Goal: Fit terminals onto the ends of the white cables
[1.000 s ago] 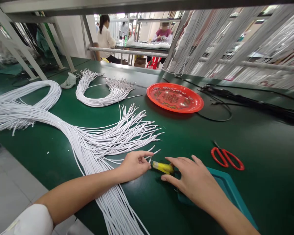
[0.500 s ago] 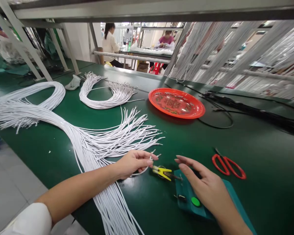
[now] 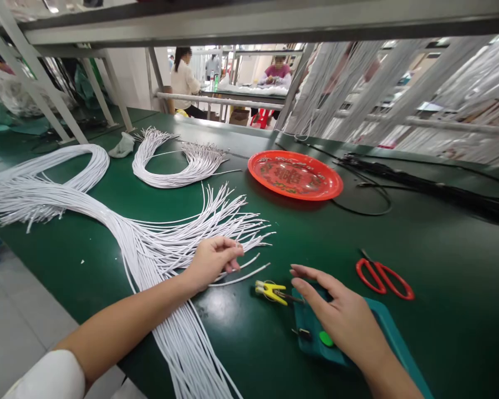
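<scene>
Long white cables [image 3: 128,238] lie in a bundle on the green table, their tips fanned out towards the middle. Over the edge of this fan is my left hand [image 3: 216,257], its fingers pinched together on something too small to make out. Two loose cable ends [image 3: 249,271] lie just right of it on the table. My right hand [image 3: 332,305] is held above a teal device [image 3: 311,343] with a green button, thumb and fingers apart and nothing between them. A yellow clip [image 3: 271,291] sticks out from the device's left side, between the hands.
Further back are a red oval tray [image 3: 295,174], a curved bundle of white cables [image 3: 162,176] and black cables [image 3: 432,185]. Red-handled scissors [image 3: 385,275] lie at the right. A metal frame [image 3: 233,25] spans the top. Two people sit at a far table.
My left hand has moved left and up, away from the yellow clip. The cable ends that were at its fingers now lie on the table. My right hand has barely moved.
</scene>
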A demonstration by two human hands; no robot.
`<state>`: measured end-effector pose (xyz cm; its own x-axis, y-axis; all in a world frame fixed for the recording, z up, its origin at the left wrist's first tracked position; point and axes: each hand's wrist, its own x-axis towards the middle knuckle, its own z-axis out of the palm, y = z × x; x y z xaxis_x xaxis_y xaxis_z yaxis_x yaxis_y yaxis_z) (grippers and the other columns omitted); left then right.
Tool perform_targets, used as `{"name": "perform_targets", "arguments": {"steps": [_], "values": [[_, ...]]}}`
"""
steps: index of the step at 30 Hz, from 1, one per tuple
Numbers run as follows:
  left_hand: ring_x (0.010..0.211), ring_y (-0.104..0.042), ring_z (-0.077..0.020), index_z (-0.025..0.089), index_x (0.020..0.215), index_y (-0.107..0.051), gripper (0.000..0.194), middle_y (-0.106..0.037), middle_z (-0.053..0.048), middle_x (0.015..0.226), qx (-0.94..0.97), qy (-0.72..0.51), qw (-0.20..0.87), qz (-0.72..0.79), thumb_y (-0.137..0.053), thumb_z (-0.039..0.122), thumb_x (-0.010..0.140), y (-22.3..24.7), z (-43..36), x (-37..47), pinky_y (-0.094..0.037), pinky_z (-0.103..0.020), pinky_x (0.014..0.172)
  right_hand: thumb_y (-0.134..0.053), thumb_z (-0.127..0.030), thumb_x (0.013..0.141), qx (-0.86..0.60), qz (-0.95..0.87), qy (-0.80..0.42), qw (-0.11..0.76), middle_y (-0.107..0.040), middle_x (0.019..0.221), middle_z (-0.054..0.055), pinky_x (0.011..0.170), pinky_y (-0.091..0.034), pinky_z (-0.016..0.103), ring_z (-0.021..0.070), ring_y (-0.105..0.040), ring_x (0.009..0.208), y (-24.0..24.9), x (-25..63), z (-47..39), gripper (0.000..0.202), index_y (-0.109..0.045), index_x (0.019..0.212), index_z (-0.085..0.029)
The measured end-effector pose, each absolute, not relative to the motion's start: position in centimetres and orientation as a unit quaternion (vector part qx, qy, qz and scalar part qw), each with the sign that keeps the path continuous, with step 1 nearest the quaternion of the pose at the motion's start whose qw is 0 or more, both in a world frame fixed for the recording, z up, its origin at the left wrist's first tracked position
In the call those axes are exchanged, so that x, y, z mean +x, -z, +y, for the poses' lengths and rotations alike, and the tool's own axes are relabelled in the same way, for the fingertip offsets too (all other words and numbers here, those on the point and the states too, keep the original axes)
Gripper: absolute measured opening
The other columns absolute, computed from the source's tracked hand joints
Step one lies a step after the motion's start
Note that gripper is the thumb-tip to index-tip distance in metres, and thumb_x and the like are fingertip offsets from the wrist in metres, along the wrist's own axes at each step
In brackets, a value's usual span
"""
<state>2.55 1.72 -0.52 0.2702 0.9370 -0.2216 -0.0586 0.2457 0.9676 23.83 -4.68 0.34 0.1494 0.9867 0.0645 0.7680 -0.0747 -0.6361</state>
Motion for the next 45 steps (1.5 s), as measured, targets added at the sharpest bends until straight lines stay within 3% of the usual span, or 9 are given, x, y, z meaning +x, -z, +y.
{"name": "perform_targets", "arguments": {"steps": [3,6,9,12,16,22,34,41,45], "values": [[0.076,-0.062,-0.0132,0.011,0.095,-0.059,0.03,-0.063,-0.01,0.095,0.537,-0.439,0.557,0.457,-0.058,0.031,0.072,0.8,2.4,2.1,-0.048,-0.022,0.066,-0.047,-0.053,0.074,-0.706,-0.623,-0.201,0.273,-0.068,0.097,0.004,0.07,-0.05,0.033,0.0224,-0.061,0.091,-0.3,23.8,-4.7,0.04,-0.064,0.094,-0.024],[0.106,-0.053,-0.0221,0.018,0.125,-0.042,0.057,-0.043,-0.013,0.131,0.693,-0.342,0.438,0.46,-0.059,0.03,0.072,1.7,2.6,1.4,-0.043,-0.033,0.087,-0.047,-0.053,0.074,-0.704,-0.625,-0.199,0.272,-0.068,0.097,0.004,0.07,-0.05,0.033,0.0222,-0.062,0.09,-0.4,23.7,-4.7,0.039,-0.064,0.095,-0.024],[0.121,-0.039,-0.0259,0.019,0.127,-0.041,0.055,-0.026,-0.012,0.142,0.803,-0.22,0.336,0.44,-0.056,0.028,0.075,2.1,2.2,1.0,-0.034,-0.038,0.097,-0.046,-0.052,0.075,-0.703,-0.624,-0.199,0.276,-0.068,0.096,0.004,0.067,-0.05,0.032,0.0227,-0.062,0.09,-0.5,23.7,-4.8,0.038,-0.064,0.094,-0.024],[0.118,-0.042,-0.0212,0.018,0.116,-0.052,0.036,-0.041,-0.01,0.133,0.839,-0.231,0.284,0.402,-0.047,0.027,0.082,1.3,1.3,1.2,-0.033,-0.034,0.098,-0.046,-0.052,0.076,-0.699,-0.627,-0.203,0.278,-0.068,0.097,0.004,0.069,-0.05,0.033,0.0225,-0.061,0.091,-0.4,23.7,-4.8,0.038,-0.064,0.094,-0.024],[0.079,-0.06,-0.0127,0.019,0.09,-0.064,0.022,-0.066,-0.002,0.086,0.888,-0.158,0.348,0.256,-0.052,0.034,0.08,-0.1,-0.9,1.9,-0.043,-0.02,0.072,-0.047,-0.05,0.075,-0.691,-0.635,-0.191,0.287,-0.068,0.095,0.004,0.074,-0.049,0.035,0.0227,-0.061,0.09,-0.3,23.7,-4.8,0.036,-0.064,0.093,-0.023],[0.056,-0.056,-0.0125,0.018,0.071,-0.067,0.015,-0.064,-0.001,0.066,0.947,0.056,0.309,0.069,-0.068,0.031,0.064,0.5,-4.1,2.3,-0.031,-0.022,0.042,-0.047,-0.05,0.075,-0.7,-0.626,-0.201,0.277,-0.067,0.097,0.004,0.072,-0.05,0.033,0.0216,-0.06,0.092,-0.2,23.7,-4.8,0.038,-0.064,0.095,-0.023],[0.055,-0.054,-0.0156,0.014,0.07,-0.06,0.007,-0.06,-0.005,0.069,0.976,0.079,0.196,0.053,-0.061,0.018,0.064,-0.1,-5.3,2.2,-0.034,-0.027,0.043,-0.047,-0.048,0.075,-0.694,-0.638,-0.196,0.27,-0.068,0.095,0.004,0.067,-0.052,0.03,0.0209,-0.061,0.09,-0.4,23.7,-4.8,0.035,-0.065,0.092,-0.023],[0.062,-0.054,-0.0102,0.015,0.092,-0.059,0.02,-0.062,-0.002,0.075,0.757,-0.107,0.557,0.324,-0.048,0.025,0.078,1.2,-2.6,3.3,-0.041,-0.018,0.056,-0.046,-0.052,0.074,-0.696,-0.633,-0.189,0.283,-0.068,0.094,0.004,0.076,-0.05,0.036,0.0225,-0.061,0.09,0.0,23.8,-4.9,0.038,-0.066,0.09,-0.023],[0.062,-0.052,-0.0106,0.012,0.087,-0.065,0.031,-0.064,-0.004,0.075,0.644,-0.24,0.6,0.409,-0.053,0.038,0.075,2.6,-1.9,4.0,-0.04,-0.02,0.057,-0.045,-0.05,0.076,-0.682,-0.648,-0.17,0.292,-0.069,0.092,0.004,0.079,-0.049,0.037,0.022,-0.062,0.087,0.1,24.0,-4.9,0.036,-0.066,0.088,-0.024]]}}
